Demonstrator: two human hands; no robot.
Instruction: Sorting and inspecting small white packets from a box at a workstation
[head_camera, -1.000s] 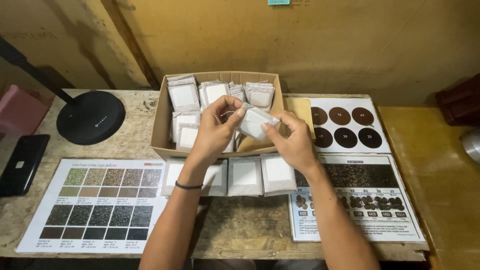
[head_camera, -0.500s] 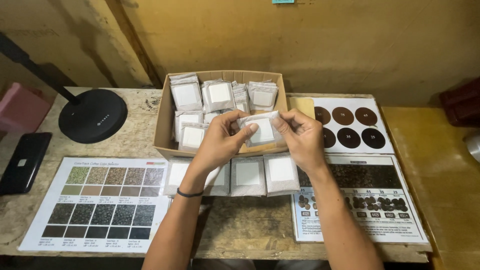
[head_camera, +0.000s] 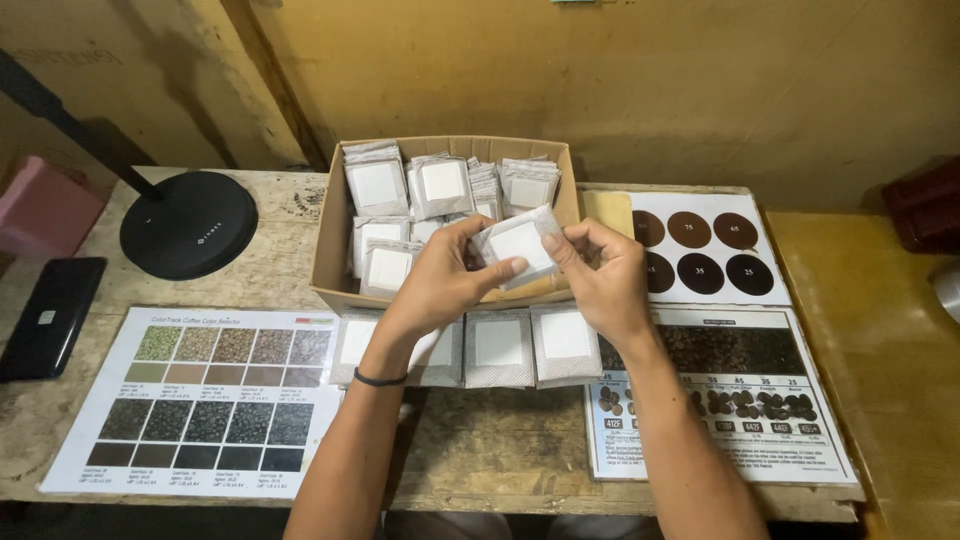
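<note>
Both my hands hold one small silver packet (head_camera: 518, 243) with a white label, above the front edge of an open cardboard box (head_camera: 331, 260). My left hand (head_camera: 447, 280) grips its left side with thumb on the label. My right hand (head_camera: 600, 275) pinches its right edge. The box holds several more such packets (head_camera: 375, 180) standing in rows. In front of the box, a row of similar packets (head_camera: 498, 345) lies flat on the wooden table, partly hidden by my left wrist, which has a dark band.
A printed chart of colour swatches (head_camera: 215, 400) lies front left. Charts with brown discs (head_camera: 700, 245) and bean pictures (head_camera: 740, 400) lie on the right. A black round lamp base (head_camera: 188, 222) and a black phone (head_camera: 50, 315) sit at the left.
My hands have drawn the packet from over the box toward its front edge and turned its label to face up.
</note>
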